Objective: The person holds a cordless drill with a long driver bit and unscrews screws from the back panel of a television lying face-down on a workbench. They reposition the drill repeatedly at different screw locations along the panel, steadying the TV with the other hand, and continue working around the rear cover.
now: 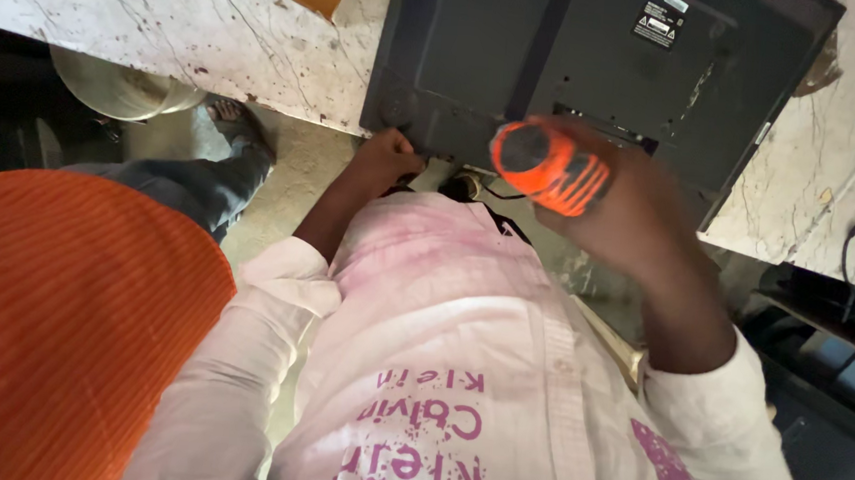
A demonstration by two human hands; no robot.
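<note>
A dark flat-screen set (pixel 521 46) lies face down on a marble table (pixel 162 21), its back panel up and its near edge overhanging the table. My right hand (pixel 621 203) is closed around an orange-and-black tool handle (pixel 548 166), held upright over the panel's lower edge. My left hand (pixel 385 157) rests against the panel's bottom left corner, fingers curled at the edge; what they hold is hidden. My pale pink shirt (pixel 458 373) fills the lower middle.
Another person in an orange top (pixel 50 324) stands close on my left, with a foot (pixel 240 122) on the floor below. A round metal vessel (pixel 122 88) sits under the table. A black cable (pixel 848 249) lies on the marble at right.
</note>
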